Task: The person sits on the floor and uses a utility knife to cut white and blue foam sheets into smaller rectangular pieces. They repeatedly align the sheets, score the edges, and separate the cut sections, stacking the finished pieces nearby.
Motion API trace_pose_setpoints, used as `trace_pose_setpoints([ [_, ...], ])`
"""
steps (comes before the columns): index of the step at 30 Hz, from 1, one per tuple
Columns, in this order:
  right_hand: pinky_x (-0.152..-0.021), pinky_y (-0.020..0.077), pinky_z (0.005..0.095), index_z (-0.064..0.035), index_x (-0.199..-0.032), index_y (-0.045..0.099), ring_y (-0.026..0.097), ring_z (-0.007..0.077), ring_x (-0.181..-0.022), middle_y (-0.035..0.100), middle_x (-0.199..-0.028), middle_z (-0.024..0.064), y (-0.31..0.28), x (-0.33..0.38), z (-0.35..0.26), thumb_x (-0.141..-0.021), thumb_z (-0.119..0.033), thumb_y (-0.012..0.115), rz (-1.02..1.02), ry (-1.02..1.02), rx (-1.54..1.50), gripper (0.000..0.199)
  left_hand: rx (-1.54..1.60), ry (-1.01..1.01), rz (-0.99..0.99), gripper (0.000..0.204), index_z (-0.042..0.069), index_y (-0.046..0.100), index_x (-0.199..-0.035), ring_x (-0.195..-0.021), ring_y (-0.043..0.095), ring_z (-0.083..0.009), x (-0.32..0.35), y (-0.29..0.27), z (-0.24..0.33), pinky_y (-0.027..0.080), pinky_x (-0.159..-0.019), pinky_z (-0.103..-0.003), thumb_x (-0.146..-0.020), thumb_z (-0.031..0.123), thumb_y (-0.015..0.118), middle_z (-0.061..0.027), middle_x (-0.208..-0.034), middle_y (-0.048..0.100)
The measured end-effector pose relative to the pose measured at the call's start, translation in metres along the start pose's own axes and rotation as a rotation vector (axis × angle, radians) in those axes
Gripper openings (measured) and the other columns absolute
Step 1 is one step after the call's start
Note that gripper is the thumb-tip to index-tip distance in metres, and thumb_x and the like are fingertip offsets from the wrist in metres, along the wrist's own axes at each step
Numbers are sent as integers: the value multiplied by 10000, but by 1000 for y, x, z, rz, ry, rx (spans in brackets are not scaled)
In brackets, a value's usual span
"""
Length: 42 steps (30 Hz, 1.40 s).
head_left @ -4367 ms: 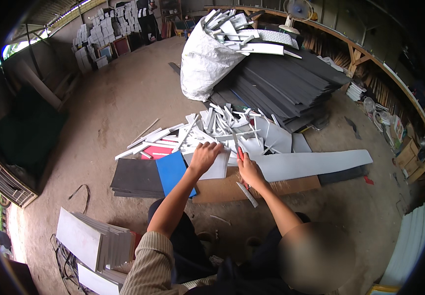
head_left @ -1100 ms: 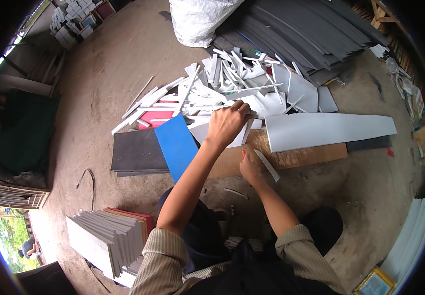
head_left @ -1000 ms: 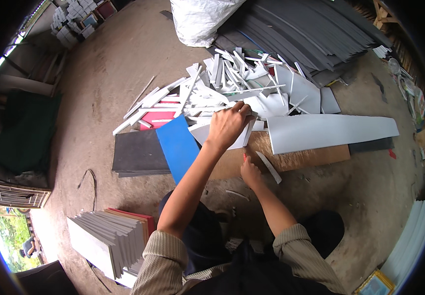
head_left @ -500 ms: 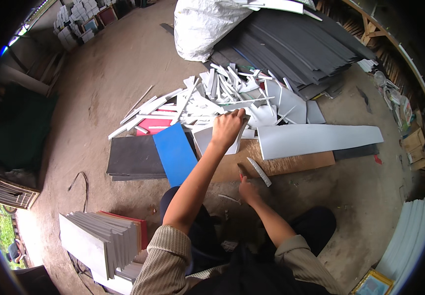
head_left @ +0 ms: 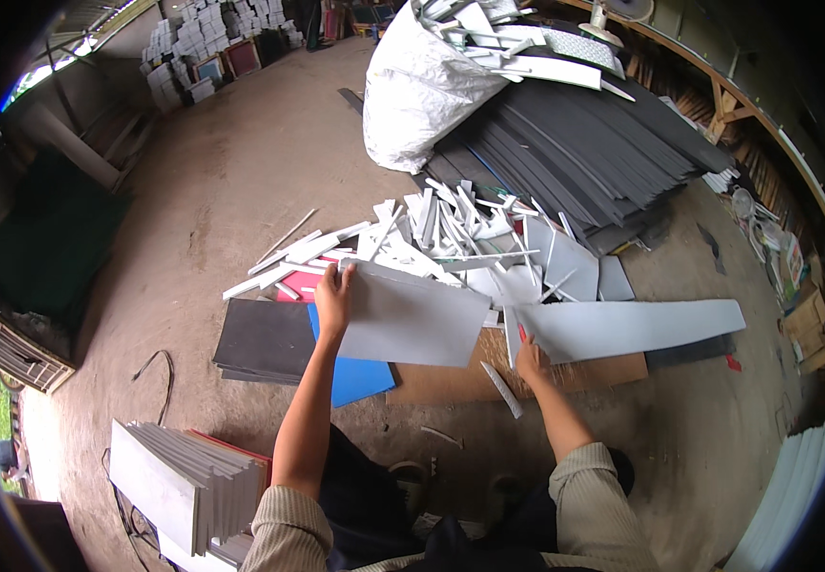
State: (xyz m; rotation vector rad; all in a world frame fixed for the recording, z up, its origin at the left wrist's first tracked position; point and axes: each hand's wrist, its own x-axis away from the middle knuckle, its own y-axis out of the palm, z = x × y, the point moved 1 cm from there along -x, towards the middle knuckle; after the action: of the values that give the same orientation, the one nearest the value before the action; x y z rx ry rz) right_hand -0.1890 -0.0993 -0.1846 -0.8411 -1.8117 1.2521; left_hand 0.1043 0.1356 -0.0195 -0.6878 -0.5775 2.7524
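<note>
My left hand (head_left: 333,300) is closed on the upper left corner of a light grey foam-like sheet (head_left: 412,315), which hangs tilted above the work boards. In my right hand (head_left: 530,359) is a red-handled knife (head_left: 522,333); its blade is hard to make out. That hand is by the left end of a long pale sheet (head_left: 641,327). Beneath lie a brown board (head_left: 584,371) and a blue sheet (head_left: 363,383), partly covered by the grey sheet. A narrow white offcut (head_left: 501,389) rests across the board's front edge.
Beyond the boards is a heap of white offcuts (head_left: 412,238), with a stuffed white sack (head_left: 422,91) and stacked dark sheets (head_left: 565,153) behind. Black sheets (head_left: 262,334) lie left of the blue one. A stack of grey sheets (head_left: 174,481) stands near left, beside a cable (head_left: 166,381).
My left hand has moved left, bringing the grey sheet out flat over the blue sheet. My right hand, with the knife, has moved right to the long pale sheet. The view has tilted up.
</note>
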Motion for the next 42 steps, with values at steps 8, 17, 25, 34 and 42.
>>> trace_pose_setpoints([
  [8, -811, 438, 443, 9, -993, 534, 545, 380, -937, 537, -1044, 219, -93, -30, -40, -888, -293, 397, 96, -199, -183, 347, 169, -99, -88, 425, -104, 419, -911, -748, 398, -143, -3, 38, -8, 325, -635, -281, -843, 285, 575, -125, -786, 420],
  [17, -784, 434, 345, -12, -972, 561, 541, 275, -892, 527, -965, 154, -160, 37, -39, -734, -151, 651, 162, -495, -555, 290, 436, -53, -166, 286, 10, 445, -732, -556, 256, -28, 21, 44, 48, 210, -447, -206, -871, 237, 551, 63, -601, 308],
  [25, -747, 439, 356, 3, -874, 596, 575, 282, -838, 595, -886, 161, -171, 61, -46, -680, -130, 686, 48, -535, -535, 253, 492, -1, -235, 257, 8, 469, -770, -569, 280, -25, 19, 4, 44, 229, -459, -195, -874, 229, 548, 68, -620, 341],
  [34, -535, 457, 315, 0, -888, 533, 585, 212, -564, 605, -683, 119, -168, 46, -21, -806, -145, 574, 190, -309, -701, 172, 594, -61, -229, 321, -3, 546, -1114, -759, 421, -44, 15, -5, 45, 340, -700, -169, -895, 229, 502, 30, -832, 523],
  [42, -564, 457, 328, -24, -966, 504, 585, 215, -636, 600, -759, 132, -132, 7, 9, -857, -268, 511, 337, -179, -731, 268, 781, -613, -81, 373, 48, 529, -1118, -889, 535, -158, 8, 14, -20, 440, -731, -291, -858, 314, 546, -48, -944, 583],
])
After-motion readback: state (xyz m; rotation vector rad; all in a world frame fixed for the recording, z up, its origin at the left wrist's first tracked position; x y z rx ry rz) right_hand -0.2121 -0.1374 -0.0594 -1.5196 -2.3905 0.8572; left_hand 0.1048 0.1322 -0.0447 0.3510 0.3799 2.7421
